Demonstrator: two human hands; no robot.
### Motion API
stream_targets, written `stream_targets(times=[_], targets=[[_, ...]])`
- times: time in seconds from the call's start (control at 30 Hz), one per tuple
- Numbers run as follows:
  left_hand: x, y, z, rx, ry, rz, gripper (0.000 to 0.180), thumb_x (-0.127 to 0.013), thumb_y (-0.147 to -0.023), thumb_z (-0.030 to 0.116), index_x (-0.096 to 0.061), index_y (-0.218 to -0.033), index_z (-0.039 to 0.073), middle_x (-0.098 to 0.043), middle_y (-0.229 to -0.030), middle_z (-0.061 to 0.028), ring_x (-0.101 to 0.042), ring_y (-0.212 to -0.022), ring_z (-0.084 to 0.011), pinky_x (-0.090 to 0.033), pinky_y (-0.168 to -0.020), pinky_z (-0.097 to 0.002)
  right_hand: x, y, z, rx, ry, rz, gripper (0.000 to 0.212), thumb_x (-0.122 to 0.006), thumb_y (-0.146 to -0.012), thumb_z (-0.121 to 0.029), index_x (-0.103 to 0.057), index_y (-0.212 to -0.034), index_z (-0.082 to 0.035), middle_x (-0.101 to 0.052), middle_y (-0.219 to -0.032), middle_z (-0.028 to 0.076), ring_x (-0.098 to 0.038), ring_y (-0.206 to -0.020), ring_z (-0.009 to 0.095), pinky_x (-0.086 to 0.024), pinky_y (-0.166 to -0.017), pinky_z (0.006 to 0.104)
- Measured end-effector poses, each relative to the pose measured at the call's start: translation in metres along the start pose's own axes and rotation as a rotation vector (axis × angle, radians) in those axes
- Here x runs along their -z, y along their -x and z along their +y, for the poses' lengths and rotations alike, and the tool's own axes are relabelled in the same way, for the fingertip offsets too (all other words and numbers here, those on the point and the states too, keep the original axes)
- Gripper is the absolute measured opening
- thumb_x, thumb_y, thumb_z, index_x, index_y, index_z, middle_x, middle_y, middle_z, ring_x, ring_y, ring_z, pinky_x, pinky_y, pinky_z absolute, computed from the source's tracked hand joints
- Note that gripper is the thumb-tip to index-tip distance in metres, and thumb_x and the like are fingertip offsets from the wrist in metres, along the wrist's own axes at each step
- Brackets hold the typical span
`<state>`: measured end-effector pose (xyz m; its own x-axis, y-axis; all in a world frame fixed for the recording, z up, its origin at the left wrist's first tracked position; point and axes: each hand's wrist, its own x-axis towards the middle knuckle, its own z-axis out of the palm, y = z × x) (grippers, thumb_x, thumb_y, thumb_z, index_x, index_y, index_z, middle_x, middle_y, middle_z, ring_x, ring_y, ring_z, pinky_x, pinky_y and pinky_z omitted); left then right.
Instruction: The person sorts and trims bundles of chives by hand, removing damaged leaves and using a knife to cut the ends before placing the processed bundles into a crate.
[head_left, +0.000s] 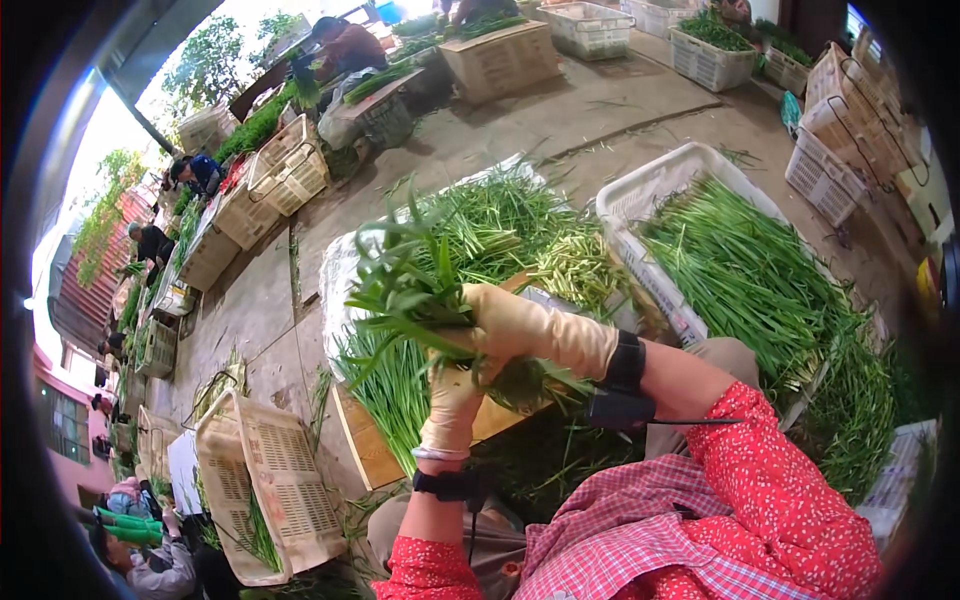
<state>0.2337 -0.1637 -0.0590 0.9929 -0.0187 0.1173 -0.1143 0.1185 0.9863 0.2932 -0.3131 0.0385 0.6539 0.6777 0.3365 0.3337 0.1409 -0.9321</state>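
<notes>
In front of me I hold up a bunch of leafy greens (405,285), its broad leaves fanning toward the upper left. My right hand (505,315), in a cream glove, is closed around it from the right. Just below, my left hand (455,395), gloved the same way, is closed on the bunch too; its fingers are partly hidden. Beneath them, long thin green stalks (390,400) lie on a wooden board (360,440). Beyond my hands are a loose heap of greens (495,215) and a pile of short pale stalk pieces (580,265).
A white crate (690,165) full of long greens stands at my right, with loose leaves (850,410) beside it. At lower left a beige crate (285,480) sits tilted. Other people (350,45) work among crates farther back. More crates (845,110) are stacked at far right.
</notes>
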Motion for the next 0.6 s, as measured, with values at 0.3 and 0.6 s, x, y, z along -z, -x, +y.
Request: stream_targets(times=[0.3, 0.6], targets=[[0.074, 0.045, -0.029, 0.213, 0.318, -0.034, 0.042, -0.056, -0.097, 0.026, -0.048, -0.135, 0.010, -0.054, -0.133, -0.0067, -0.053, -0.116, -0.0150, -0.044, -0.097, -0.0361, -0.021, -0.028, 0.011, 0.293, 0.667, 0.006, 0.052, -0.079, -0.071, -0.037, -0.061, -0.105, -0.003, -0.062, -0.111, 0.017, -0.056, -0.112, 0.037, -0.040, -0.100, 0.0452], [0.039, 0.086, 0.020, 0.135, -0.143, 0.314, 0.041, -0.052, -0.097, 0.014, -0.045, -0.137, 0.005, -0.054, -0.127, -0.0073, -0.053, -0.115, -0.0199, -0.042, -0.101, -0.0388, -0.080, 0.003, 0.040, 0.364, 0.183, 0.050, 0.099, -0.084, -0.061, -0.042, -0.040, -0.143, -0.006, -0.054, -0.131, 0.016, -0.045, -0.128, 0.034, -0.029, -0.107, 0.0477]])
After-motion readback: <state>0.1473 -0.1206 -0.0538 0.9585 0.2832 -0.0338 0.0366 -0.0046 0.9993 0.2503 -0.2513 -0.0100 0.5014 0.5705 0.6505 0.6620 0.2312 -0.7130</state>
